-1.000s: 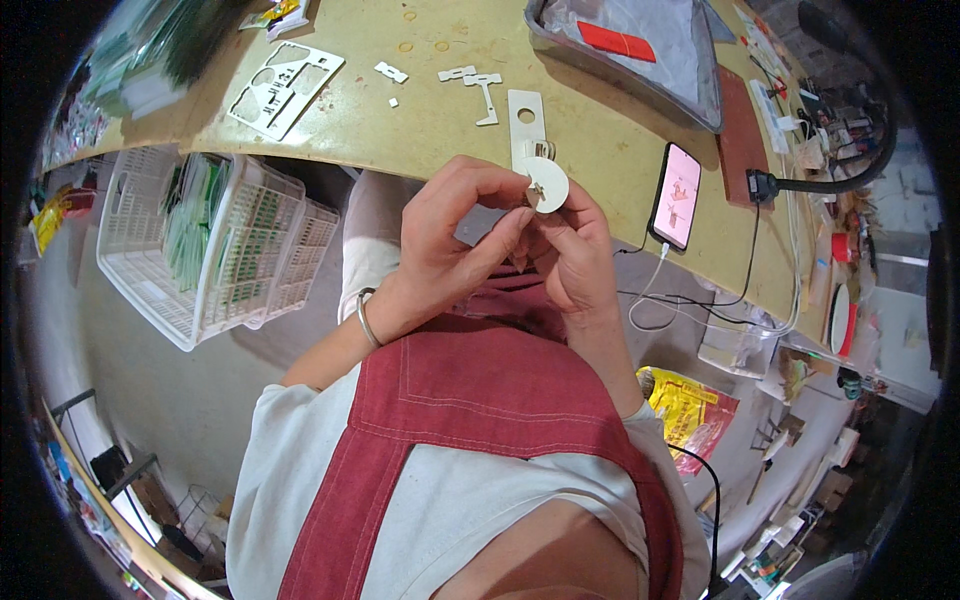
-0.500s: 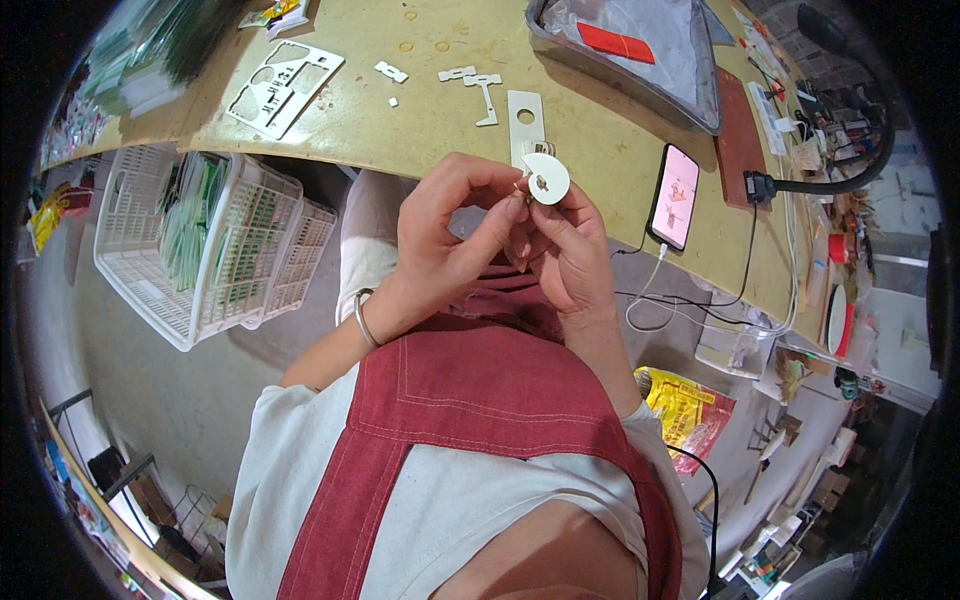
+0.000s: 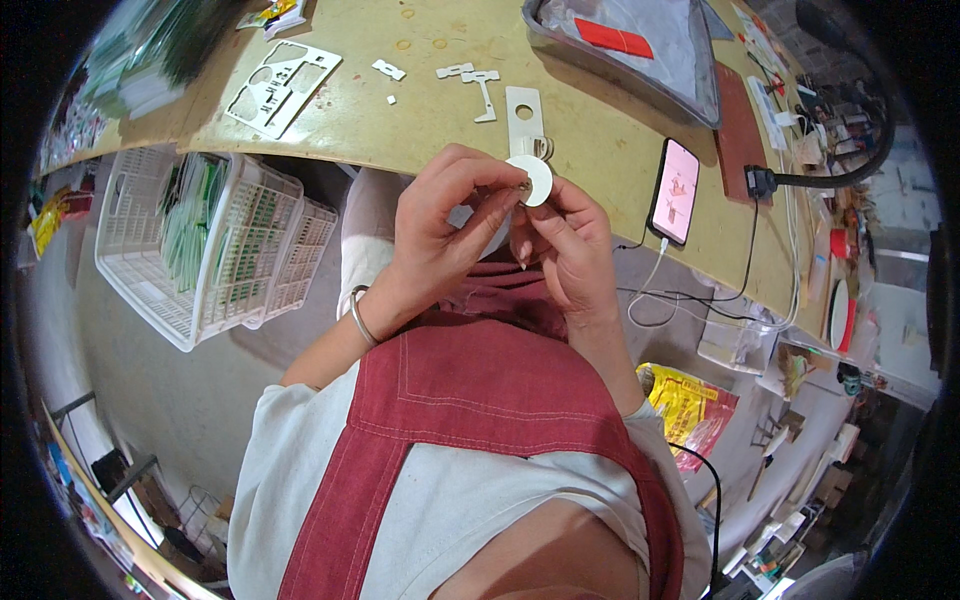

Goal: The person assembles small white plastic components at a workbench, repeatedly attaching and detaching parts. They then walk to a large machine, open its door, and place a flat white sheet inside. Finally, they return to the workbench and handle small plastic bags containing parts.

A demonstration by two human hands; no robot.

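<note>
A small white disc (image 3: pixel 540 183) is held up between my hands, just in front of the table's near edge. My right hand (image 3: pixel 575 245) pinches its lower rim between thumb and fingers. At the disc's middle, the thumb and forefinger of my left hand (image 3: pixel 440 215) are closed on a tiny brownish part, too small to name. Fingertips cover the disc's left side. Just beyond lies a flat pale strip (image 3: pixel 524 108) with a round hole, and a little curved piece (image 3: pixel 543 147) sits at its near end.
Flat white cut-out pieces (image 3: pixel 483 92) and a punched white sheet (image 3: pixel 284 90) lie on the yellowish table (image 3: pixel 400 130). To the right are a plugged-in phone (image 3: pixel 673 192) and a grey tray (image 3: pixel 625 75). White baskets (image 3: pixel 205 250) stand below left.
The disc has moved slightly left and turned, so my left fingertips now cover its middle and left side. Both hands stay in nearly the same place.
</note>
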